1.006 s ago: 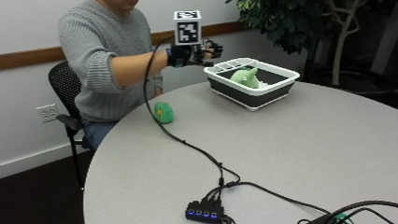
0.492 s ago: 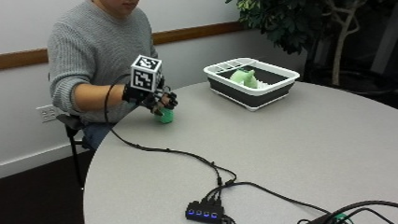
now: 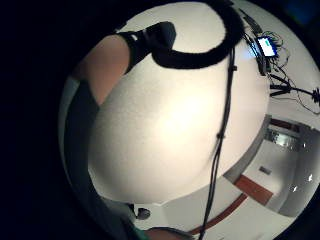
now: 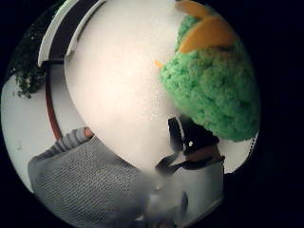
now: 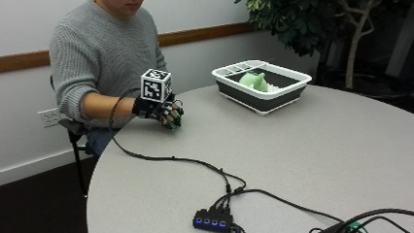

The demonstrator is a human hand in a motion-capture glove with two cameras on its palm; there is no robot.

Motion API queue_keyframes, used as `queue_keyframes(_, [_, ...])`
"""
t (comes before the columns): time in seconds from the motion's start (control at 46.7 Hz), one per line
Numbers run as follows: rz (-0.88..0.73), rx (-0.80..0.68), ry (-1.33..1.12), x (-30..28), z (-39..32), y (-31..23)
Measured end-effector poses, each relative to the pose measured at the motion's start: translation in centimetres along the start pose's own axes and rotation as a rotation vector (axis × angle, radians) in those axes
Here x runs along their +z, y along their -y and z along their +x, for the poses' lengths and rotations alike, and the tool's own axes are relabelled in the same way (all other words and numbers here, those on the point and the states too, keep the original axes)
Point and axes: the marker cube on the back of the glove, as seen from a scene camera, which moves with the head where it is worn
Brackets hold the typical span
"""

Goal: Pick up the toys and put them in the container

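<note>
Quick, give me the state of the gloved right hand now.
Right hand: fingers curled round the green toy at the table edge.

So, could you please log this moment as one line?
phase: grasp | right hand: gripping green toy at table edge | container: one pale green toy inside

Outside view faces table (image 5: pixel 310 160) (palm views close).

Round grey table (image 5: pixel 336 145), leafy potted plant (image 5: pixel 304 24) behind, small hub (image 5: pixel 211 222), perhaps USB
</note>
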Motion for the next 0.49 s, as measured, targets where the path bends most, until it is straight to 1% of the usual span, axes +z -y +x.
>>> queue_keyframes(0.064, [0.049,-0.008,-0.021,-1.1,0.1,0.4])
queue_keyframes(0.128, [0.078,0.001,-0.018,-3.3,0.7,1.0])
queue_keyframes(0.193, [0.123,0.012,0.054,-7.5,2.5,1.9])
queue_keyframes(0.257, [0.196,0.007,0.156,-13.3,5.1,2.7])
queue_keyframes(0.343, [0.308,-0.012,0.159,-19.7,5.4,2.3])
queue_keyframes(0.407, [0.358,-0.016,0.132,-22.6,4.8,2.3])
queue_keyframes(0.492, [0.361,-0.027,0.130,-24.3,4.2,3.6])
